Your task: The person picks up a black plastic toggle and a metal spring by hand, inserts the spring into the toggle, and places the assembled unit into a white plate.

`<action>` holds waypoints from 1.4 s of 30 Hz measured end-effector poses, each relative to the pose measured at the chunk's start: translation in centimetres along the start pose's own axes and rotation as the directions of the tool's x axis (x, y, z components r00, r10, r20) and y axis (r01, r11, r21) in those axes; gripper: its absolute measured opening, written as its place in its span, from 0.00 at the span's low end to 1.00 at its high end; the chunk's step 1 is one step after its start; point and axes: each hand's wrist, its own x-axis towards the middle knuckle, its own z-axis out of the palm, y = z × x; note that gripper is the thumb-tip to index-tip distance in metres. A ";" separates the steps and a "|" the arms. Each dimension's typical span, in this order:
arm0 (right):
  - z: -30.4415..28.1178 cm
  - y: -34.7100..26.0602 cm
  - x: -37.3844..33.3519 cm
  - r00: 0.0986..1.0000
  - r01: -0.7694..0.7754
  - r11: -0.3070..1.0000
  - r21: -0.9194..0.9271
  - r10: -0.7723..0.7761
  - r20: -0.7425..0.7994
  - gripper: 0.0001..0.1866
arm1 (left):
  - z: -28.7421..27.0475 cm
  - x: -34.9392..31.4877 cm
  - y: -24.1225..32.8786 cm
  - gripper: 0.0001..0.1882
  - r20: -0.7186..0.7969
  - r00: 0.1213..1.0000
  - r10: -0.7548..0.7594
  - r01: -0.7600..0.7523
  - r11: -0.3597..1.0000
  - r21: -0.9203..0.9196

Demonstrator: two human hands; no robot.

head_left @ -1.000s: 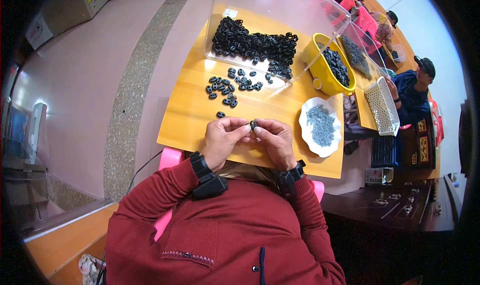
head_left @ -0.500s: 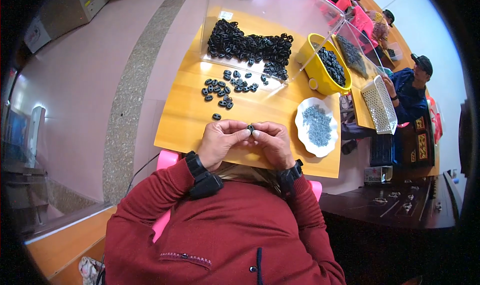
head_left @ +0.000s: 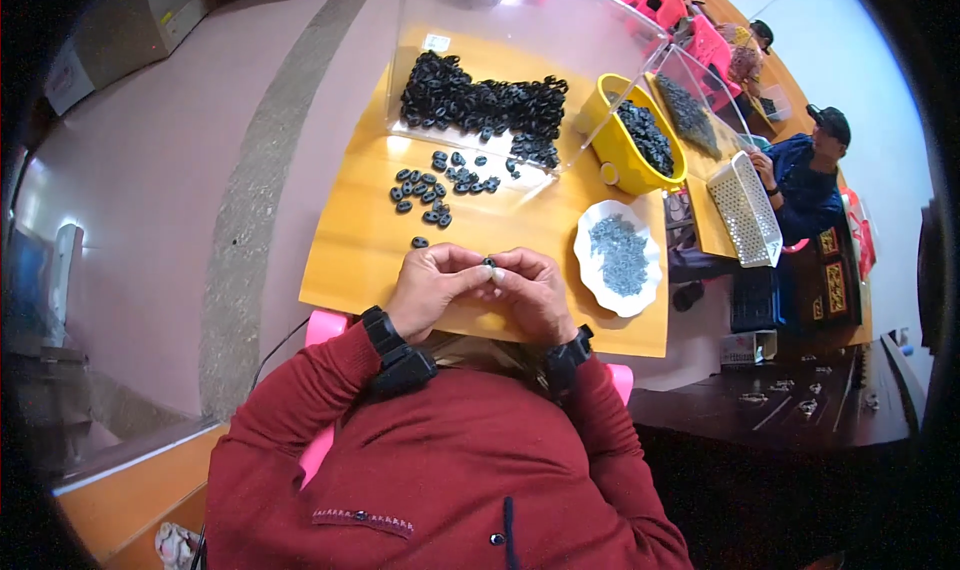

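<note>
Yellow worktable (head_left: 355,255), centre of the frame, running up toward the upper right. Pale floor takes the whole left side.

Clear plastic bin (head_left: 520,30), upper centre, open toward the person. Large heap of black ring-shaped parts (head_left: 480,105) lies inside it on the table.

Yellow tub (head_left: 615,150), just right of the bin, tilted, with dark parts inside. White scalloped dish (head_left: 590,270) below the tub, right of centre, holding a mound of small grey pieces (head_left: 620,255).

White perforated basket (head_left: 750,210) further right, at the table's edge. Another person in a dark blue top and cap (head_left: 810,175) sits at the upper right, beside that basket.

Loose scatter of black rings (head_left: 435,185) on bare table, centre, below the bin's opening. One stray ring (head_left: 420,242) lies apart, just above the hands.

Left hand (head_left: 430,290) and right hand (head_left: 530,295), lower centre, drawn together over the near table edge, fingertips meeting. Both are curled nearly closed, thumbs and forefingers pinched on one small black ring (head_left: 489,264) held between them above the table. A pale bit shows against it at the right fingertips; cannot tell what. Each wrist carries a black band. Red sleeves fill the bottom of the frame.
</note>
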 end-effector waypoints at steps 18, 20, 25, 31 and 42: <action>-10.5 -21.5 5.2 0.589 0.288 0.557 -0.779 -0.744 -0.315 0.15 | 0.7 -0.7 0.1 0.08 -0.037 0.999 -0.019 0.019 1.000 -0.016; -14.4 -21.7 6.7 0.684 0.187 0.657 -0.730 -0.621 -0.383 0.13 | 1.0 -0.7 0.0 0.07 -0.023 0.999 -0.030 0.030 0.999 -0.012; -14.2 -18.9 6.8 0.717 0.153 0.647 -0.747 -0.593 -0.367 0.11 | 0.0 -1.0 0.1 0.07 -0.047 0.998 -0.036 0.035 0.999 -0.031; -8.2 -13.9 5.0 0.860 0.198 0.583 -0.788 -0.489 -0.146 0.06 | 0.6 -1.0 0.3 0.10 0.027 0.999 -0.019 0.015 0.992 0.123; 3.0 -2.3 8.5 0.947 0.318 0.282 -0.905 -0.135 0.290 0.13 | 0.0 -1.4 -0.4 0.07 0.184 0.978 -0.103 0.072 0.983 0.168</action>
